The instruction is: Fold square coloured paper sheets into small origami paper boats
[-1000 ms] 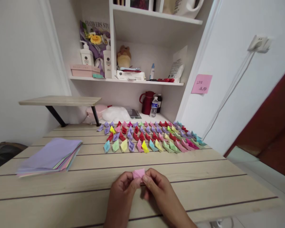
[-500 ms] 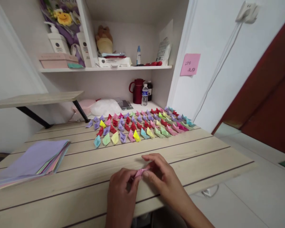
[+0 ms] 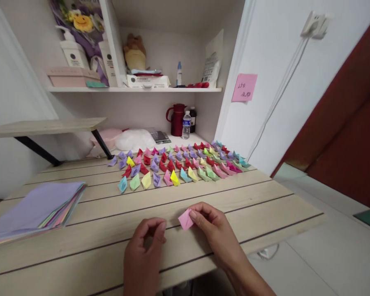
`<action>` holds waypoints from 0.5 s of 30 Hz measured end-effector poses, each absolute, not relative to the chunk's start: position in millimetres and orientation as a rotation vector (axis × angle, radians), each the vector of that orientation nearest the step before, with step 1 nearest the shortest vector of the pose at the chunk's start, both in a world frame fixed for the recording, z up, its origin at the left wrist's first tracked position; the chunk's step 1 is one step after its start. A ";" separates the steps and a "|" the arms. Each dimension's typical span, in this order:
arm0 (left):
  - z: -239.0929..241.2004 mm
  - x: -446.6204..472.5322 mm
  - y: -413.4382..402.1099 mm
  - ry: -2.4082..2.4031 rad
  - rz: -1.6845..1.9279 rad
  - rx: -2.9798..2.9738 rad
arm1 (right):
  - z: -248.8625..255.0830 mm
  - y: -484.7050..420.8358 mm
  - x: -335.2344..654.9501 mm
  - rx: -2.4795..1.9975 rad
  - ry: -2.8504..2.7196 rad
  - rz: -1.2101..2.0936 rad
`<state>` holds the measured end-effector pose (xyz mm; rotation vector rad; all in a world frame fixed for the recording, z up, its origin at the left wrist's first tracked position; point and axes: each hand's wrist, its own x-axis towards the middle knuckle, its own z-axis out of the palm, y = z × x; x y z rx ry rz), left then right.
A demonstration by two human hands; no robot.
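- Pale wooden plank desk [image 3: 265,205] fills the lower half of the frame, set against white walls.
- Rows of small folded paper boats [image 3: 179,166] in red, purple, pink, yellow, green and blue stand across the centre of the desk, close to its back edge.
- Stack of coloured paper sheets [image 3: 33,209], purple sheet on top, lies at the left edge of the frame.
- Raised wooden shelf [image 3: 49,125] on black brackets sits at the middle left, above the desk.
- White shelf unit [image 3: 135,89] at the upper centre carries pump bottles [image 3: 72,51] and a plush toy [image 3: 135,51]. A red jug [image 3: 176,119] and a water bottle [image 3: 186,125] stand in the recess below it.
- Pink sticky note [image 3: 244,87] is fixed to the wall, right of centre. A wall socket [image 3: 314,20] with a white cable is at the upper right.
- Dark red door [image 3: 351,135] and pale floor tiles [image 3: 311,263] occupy the right side.
- Right hand [image 3: 214,230], bottom centre: thumb and forefinger pinch a pink folded paper [image 3: 185,219], held just above the desk.
- Left hand [image 3: 144,242], just left of the paper and apart from it: fingers curled inward, nothing visible between them.
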<state>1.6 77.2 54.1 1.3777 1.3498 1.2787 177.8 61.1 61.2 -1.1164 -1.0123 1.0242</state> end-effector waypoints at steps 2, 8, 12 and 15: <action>57.2 0.4 75.8 1.237 1.262 1.378 | 61.4 61.4 176.0 -1.075 -0.953 1.061; 63.3 0.0 69.9 1.020 1.424 1.230 | 59.8 63.0 175.0 -0.938 -0.733 1.139; 60.0 1.8 70.5 0.993 1.413 1.422 | 57.2 60.5 171.5 -0.934 -0.696 1.173; 55.4 6.8 72.2 1.069 1.369 1.442 | 54.2 58.9 167.1 -0.976 -0.698 1.148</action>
